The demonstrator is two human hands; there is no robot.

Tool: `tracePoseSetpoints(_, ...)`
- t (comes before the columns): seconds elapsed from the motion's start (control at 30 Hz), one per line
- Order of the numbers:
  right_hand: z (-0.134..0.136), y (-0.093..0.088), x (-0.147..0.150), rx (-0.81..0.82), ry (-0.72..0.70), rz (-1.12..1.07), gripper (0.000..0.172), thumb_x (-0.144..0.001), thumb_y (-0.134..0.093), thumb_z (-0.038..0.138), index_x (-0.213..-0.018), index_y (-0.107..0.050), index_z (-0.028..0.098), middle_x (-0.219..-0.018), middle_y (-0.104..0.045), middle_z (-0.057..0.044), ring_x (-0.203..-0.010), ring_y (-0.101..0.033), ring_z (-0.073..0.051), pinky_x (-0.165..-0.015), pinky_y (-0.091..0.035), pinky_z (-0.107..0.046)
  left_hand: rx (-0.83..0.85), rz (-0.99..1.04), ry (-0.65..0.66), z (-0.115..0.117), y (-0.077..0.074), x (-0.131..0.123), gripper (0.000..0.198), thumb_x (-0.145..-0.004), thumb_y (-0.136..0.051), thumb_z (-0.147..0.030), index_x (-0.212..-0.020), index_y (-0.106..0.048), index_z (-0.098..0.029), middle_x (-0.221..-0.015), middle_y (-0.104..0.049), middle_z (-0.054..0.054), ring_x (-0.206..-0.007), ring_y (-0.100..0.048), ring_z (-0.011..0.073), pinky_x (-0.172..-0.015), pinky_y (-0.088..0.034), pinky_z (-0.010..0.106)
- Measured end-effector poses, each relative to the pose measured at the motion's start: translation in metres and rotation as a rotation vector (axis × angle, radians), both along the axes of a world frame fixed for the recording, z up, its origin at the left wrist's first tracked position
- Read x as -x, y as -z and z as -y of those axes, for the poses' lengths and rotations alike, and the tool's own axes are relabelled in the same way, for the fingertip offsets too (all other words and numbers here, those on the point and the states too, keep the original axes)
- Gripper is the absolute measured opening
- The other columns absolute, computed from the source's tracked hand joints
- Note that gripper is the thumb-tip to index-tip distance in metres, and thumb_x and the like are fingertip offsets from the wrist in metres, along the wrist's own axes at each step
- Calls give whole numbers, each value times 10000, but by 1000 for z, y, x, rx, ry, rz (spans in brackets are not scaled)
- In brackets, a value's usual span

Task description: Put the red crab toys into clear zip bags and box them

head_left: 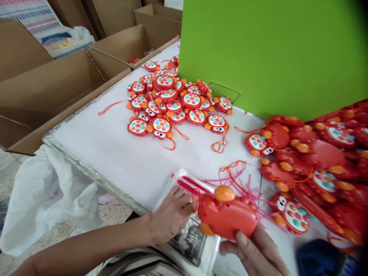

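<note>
My right hand (255,253) grips a red toy crab (227,214) by its lower end, thumb on its plain back. Two orange knobs stick out at the toy's sides. A small orange cord loop (196,199) rises from the end nearest my left hand. My left hand (172,214) has its fingers curled in beside that loop, over bright pink strips (195,186) lying in a clear plastic tray (180,173). What these fingers pinch, if anything, is hidden. Below them a dark printed picture (189,239) shows through the plastic.
Beyond my hands, a pile of toy crabs (166,96) lies on the white table (100,130). More crabs (324,153) heap at the right, beside loose pink ties (250,191). A green panel (267,53) stands behind. Cardboard boxes (66,80) line the left edge, above a white bag (51,203).
</note>
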State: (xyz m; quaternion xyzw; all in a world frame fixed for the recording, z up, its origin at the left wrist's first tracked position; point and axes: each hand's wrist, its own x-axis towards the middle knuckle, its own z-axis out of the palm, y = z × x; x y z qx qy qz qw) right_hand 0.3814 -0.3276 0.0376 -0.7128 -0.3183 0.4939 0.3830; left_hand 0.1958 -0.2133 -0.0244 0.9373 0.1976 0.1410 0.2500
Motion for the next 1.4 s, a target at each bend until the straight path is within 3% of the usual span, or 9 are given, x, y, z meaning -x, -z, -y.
tracePoseSetpoints(0.07, -12, 5, 14, -81, 69, 117, 407, -906, -442, 478, -1235, -471, 241, -986, -699, -68, -608, -672, -166, -689, -581, -313, -96, -8, 16, 2, -6, 0, 127, -899, -468, -149, -906, -595, -135, -919, -620, 71, -886, -500, 213, -887, -375, 392)
tracePoseSetpoints(0.3, -8, 33, 18, -167, -186, 556, 536, -932, -410, 400, -1424, -316, 211, -598, -649, 17, -451, -608, -144, -486, -519, -205, -117, 105, -66, -3, -26, 15, 141, -898, -504, -152, -787, -591, -155, -801, -624, 40, -838, -522, 193, -887, -385, 395)
tracePoseSetpoints(0.4, 1, 34, 12, -212, -219, 614, 530, -947, -396, 358, -1439, -298, 188, -565, -641, 20, -452, -617, -143, -459, -501, -191, 49, 205, -256, -14, -36, 28, 130, -906, -481, -149, -876, -607, -157, -871, -654, 60, -855, -551, 189, -826, -431, 343)
tracePoseSetpoints(0.6, 1, 25, 18, -141, -204, 660, 507, -962, -356, 361, -1432, -333, 172, -706, -718, -31, -571, -683, -173, -524, -531, -228, 840, 66, -500, -30, -45, 22, 160, -864, -519, -249, -863, -635, -139, -704, -665, 24, -631, -609, 143, -558, -440, 213)
tracePoseSetpoints(0.77, -7, 18, 10, -253, -338, 718, 398, -940, -405, 308, -1306, -518, 198, -1092, -695, -82, -886, -698, -196, -727, -556, -238, 852, 126, -486, -24, -33, 9, 188, -845, -492, -192, -693, -590, -141, -604, -586, -12, -574, -538, 115, -544, -390, 199)
tracePoseSetpoints(0.9, -16, 16, 4, -305, -434, 696, 279, -945, -411, 298, -1010, -669, 213, -855, -689, -64, -677, -685, -156, -586, -537, -212, 894, 157, -486, -20, -32, 8, 206, -886, -461, -249, -733, -562, -155, -653, -632, 7, -604, -577, 125, -573, -423, 206)
tracePoseSetpoints(1.1, -29, 10, 23, -392, -507, 591, 264, -949, -418, 287, -1044, -655, 218, -950, -646, -73, -715, -668, -132, -617, -533, -209, 1108, 302, -512, -19, -33, 5, 230, -901, -465, -354, -789, -533, -165, -723, -646, 19, -652, -633, 130, -618, -499, 220)
tracePoseSetpoints(1.23, -17, 18, 25, -415, -266, 675, 243, -942, -422, 247, -1015, -651, 207, -966, -632, -73, -822, -642, -156, -684, -519, -249, 1231, 310, -542, -19, -26, 4, 240, -901, -470, -403, -813, -491, -180, -747, -648, 9, -621, -650, 129, -603, -530, 240)
tracePoseSetpoints(1.4, 54, 63, 1, -310, 231, 935, 287, -925, -441, 283, -1141, -604, 186, -1071, -581, -109, -978, -580, -232, -794, -478, -373, 1276, 321, -522, -21, -19, 6, 217, -892, -502, -395, -824, -486, -190, -723, -650, -5, -672, -674, 155, -663, -559, 284)
